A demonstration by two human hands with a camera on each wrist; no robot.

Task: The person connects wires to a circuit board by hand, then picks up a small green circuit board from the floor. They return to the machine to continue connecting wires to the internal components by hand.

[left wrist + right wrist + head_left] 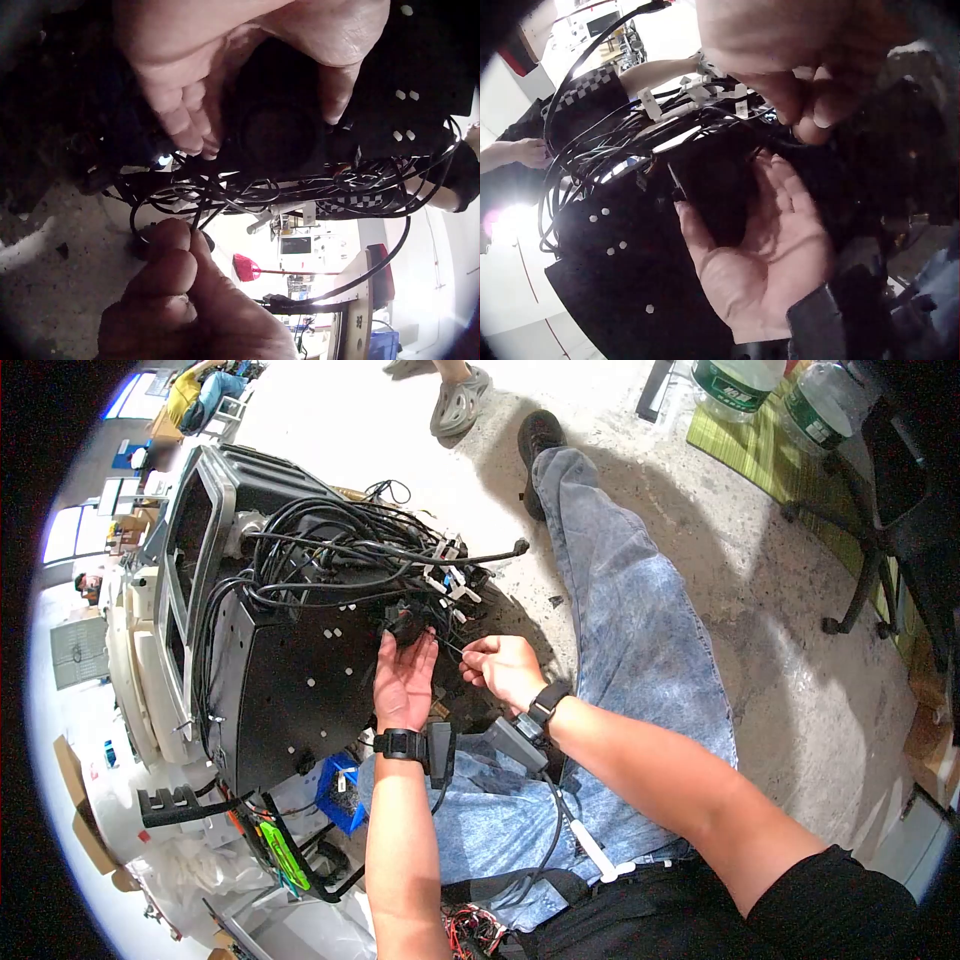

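My left hand (405, 685), palm turned up, holds a dark black block-like part (403, 622) at the edge of a large black casing (295, 685). In the left wrist view the thumb lies on one side of this black part (277, 127) and the fingers on the other; its details are lost in shadow. To the right, my right hand (505, 668) pinches a thin black cable (450, 647) between thumb and fingertips. That cable (201, 214) runs up from the pinch towards the part in the left wrist view. White-tagged cables (694, 97) lie just beyond both hands.
A thick bundle of black cables (300, 545) drapes over the casing. A blue bin (341, 792) with small parts stands near my left forearm. My jeans-clad leg (640, 590) stretches along the right. Further off are plastic bottles (735, 385) and a chair base (870, 560).
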